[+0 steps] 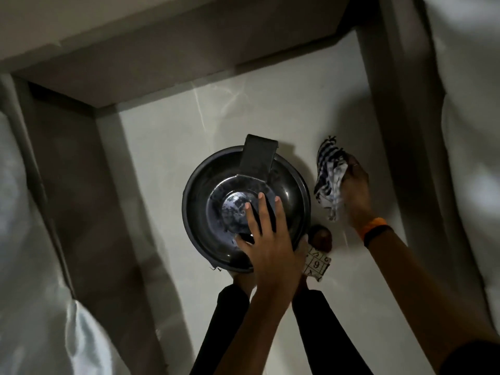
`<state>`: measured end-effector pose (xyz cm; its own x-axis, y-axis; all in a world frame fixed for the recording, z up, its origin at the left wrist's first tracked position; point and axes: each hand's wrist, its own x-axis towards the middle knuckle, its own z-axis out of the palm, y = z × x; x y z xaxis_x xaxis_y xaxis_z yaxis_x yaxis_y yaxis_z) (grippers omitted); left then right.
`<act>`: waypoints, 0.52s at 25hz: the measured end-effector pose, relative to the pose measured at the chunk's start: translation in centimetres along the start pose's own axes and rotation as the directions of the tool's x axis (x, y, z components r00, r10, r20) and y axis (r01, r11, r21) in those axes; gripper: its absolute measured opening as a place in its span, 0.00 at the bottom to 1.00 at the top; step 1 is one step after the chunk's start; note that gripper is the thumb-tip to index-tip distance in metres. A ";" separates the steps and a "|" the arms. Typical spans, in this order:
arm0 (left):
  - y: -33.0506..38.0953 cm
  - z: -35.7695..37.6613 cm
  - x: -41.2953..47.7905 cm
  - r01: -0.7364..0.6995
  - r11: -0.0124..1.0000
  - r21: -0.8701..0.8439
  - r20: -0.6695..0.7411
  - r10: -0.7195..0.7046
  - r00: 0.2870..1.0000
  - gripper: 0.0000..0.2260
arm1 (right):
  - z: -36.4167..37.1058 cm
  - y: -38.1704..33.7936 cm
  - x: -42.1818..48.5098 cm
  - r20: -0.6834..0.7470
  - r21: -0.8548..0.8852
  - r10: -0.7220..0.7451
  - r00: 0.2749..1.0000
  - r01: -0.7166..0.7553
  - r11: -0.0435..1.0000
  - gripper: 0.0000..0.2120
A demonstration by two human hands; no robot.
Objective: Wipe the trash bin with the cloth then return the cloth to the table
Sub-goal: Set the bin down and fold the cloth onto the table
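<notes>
A round dark trash bin [289, 190] stands on the pale floor, seen from straight above, with a domed lid and a dark hinge tab at its far side. My left hand [267, 239] lies flat on the near part of the lid, fingers spread. To the right of the bin, my right hand [354, 188] is closed on a black-and-white striped cloth [330, 174] that hangs bunched beside the bin's right wall. Whether the cloth touches the bin I cannot tell. An orange band sits on my right wrist.
My legs in dark trousers stand just below the bin. A small dark round object [320, 236] and a patterned scrap with numbers [316, 263] lie on the floor near the bin's right front. Grey walls or furniture sides [108, 158] enclose the space left, right and beyond.
</notes>
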<state>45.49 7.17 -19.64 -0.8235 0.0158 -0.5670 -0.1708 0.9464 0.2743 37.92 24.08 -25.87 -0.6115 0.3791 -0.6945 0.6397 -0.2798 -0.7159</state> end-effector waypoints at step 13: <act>2.4 -26.0 15.9 -0.055 0.084 -0.995 -0.056 -0.004 0.998 0.10 | 15.4 -19.0 -5.3 0.280 0.062 -0.474 0.835 0.477 0.876 0.27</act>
<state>17.90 1.27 -7.80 -0.8517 -0.0066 -0.5239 -0.5070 -0.2422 0.8272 21.83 13.79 -9.68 -0.9442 0.2022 -0.2599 0.2398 -0.1188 -0.9635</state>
